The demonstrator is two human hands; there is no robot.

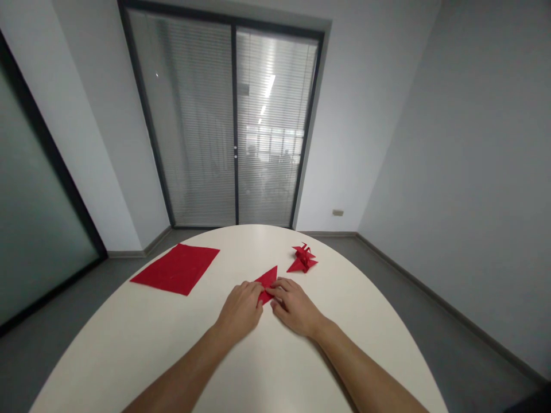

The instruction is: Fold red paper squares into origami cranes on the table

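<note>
A folded piece of red paper lies on the white table between my two hands, one pointed corner aimed away from me. My left hand has its fingers closed on the paper's left side. From the right, my right hand grips the opposite side, its fingertips meeting the left ones near the middle. The fingers cover much of the paper, so its lower folds are partly hidden. Just beyond my right hand sit red folded paper cranes, close together.
A flat stack or sheet of red paper lies on the left of the round white table. Beyond the table's far edge stand a glazed door with blinds and plain walls.
</note>
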